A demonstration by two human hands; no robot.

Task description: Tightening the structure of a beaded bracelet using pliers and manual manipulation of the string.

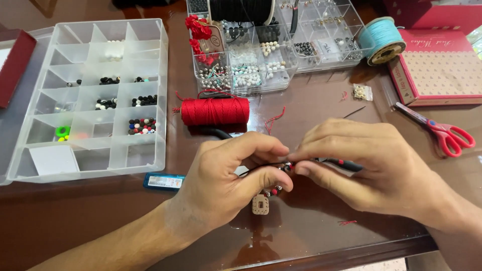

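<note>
Beads were already on the string [281, 166] in the middle of the frame, just a few red and silver ones. A small tan square charm [260, 205] hung below them. From how short the beaded part was, the piece looked only begun, with most of the beading left to do.

The left hand [226, 183] was pinched shut on the string, thumb and finger pressed together. The right hand [361, 168] was closed too, its fingertips squeezing the string right beside the left ones. A dark tool with a red tip [346, 164] poked out under the right hand.

At the left of the frame sat a big clear box [88, 98] with many little rooms. Some held black, white and mixed colour beads, one held green rings, and many looked bare. At the top middle, another clear box [261, 60] was packed with white, black and silver beads and red flowers.

A red thread roll [215, 111] lay on the brown tabletop [311, 236] above the hands. A blue thread spool [381, 40] stood at the upper right, and red scissors [442, 131] lay at the right.
</note>
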